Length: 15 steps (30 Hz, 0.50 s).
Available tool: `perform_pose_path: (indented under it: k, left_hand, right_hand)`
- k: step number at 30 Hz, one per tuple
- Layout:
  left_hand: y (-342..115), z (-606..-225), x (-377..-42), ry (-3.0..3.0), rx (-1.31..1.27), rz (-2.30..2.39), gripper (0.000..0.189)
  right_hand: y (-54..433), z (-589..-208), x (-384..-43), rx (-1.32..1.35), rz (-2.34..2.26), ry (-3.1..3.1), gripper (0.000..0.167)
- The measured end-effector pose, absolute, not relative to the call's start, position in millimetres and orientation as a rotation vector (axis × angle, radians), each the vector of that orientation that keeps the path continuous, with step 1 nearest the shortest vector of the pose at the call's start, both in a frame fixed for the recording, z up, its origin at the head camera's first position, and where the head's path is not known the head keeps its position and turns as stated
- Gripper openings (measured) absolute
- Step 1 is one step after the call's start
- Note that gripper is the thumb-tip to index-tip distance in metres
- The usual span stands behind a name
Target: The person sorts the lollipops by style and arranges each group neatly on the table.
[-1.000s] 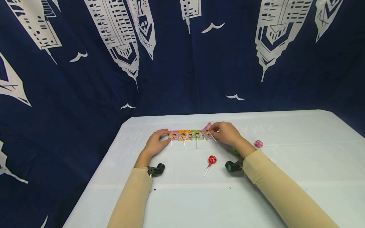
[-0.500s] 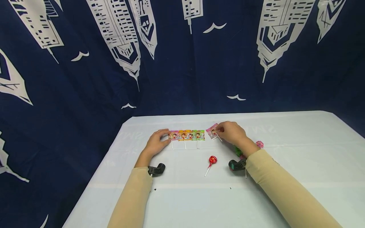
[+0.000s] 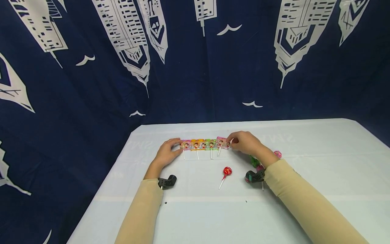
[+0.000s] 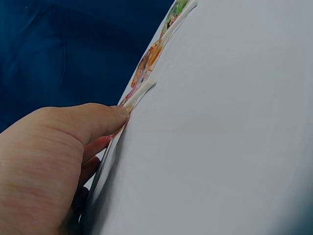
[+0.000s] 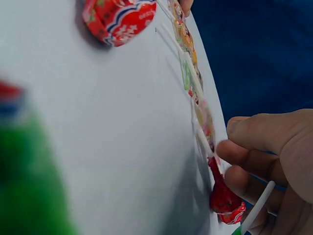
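Flat lollipops in printed wrappers form a row: pink [image 3: 185, 144], orange [image 3: 196, 144], green [image 3: 211, 144] and a second pink lollipop [image 3: 221, 142] at the right end. The last one's stick slants down to the left. My left hand [image 3: 167, 151] pinches the left end of the row; in the left wrist view its thumb [image 4: 105, 119] lies over the wrapper with fingers behind. At the other end, my right hand [image 3: 247, 142] has its fingertips at the second pink wrapper's edge. The right wrist view shows that thumb [image 5: 244, 128] raised off the wrapper.
A round red lollipop [image 3: 226, 170] lies in front of the row. Under the right forearm are a green lollipop [image 3: 254, 162] and others, partly hidden, with a pink one [image 3: 277, 154] beyond. A dark blue printed cloth [image 3: 195, 67] hangs behind the white table [image 3: 195, 217].
My right hand drew the second pink lollipop away to the right of the row, then brought it back left against the green one, its stick now slanting the other way. The left hand stays put.
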<state>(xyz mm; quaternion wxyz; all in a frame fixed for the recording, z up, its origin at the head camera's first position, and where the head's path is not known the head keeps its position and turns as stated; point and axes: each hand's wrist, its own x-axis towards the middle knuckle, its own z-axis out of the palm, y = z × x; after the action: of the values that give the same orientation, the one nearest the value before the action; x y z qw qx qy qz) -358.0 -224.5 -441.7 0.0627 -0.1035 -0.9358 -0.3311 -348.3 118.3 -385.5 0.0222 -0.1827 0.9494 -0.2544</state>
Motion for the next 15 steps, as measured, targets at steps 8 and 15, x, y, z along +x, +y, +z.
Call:
perform_pose_path:
  k: [8,15]
  left_hand:
    - [-224.8,-441.1,-358.2,-2.833,-0.3,-0.979,0.042]
    - [-224.4,-440.4,-357.5,-2.826,-0.321,-0.993,0.043]
  right_hand:
    - [106.4,-383.3,-357.0,-0.58,-0.592,3.076,0.041]
    - [98.1,-386.8,-366.3,-0.577,-0.47,3.041,0.047]
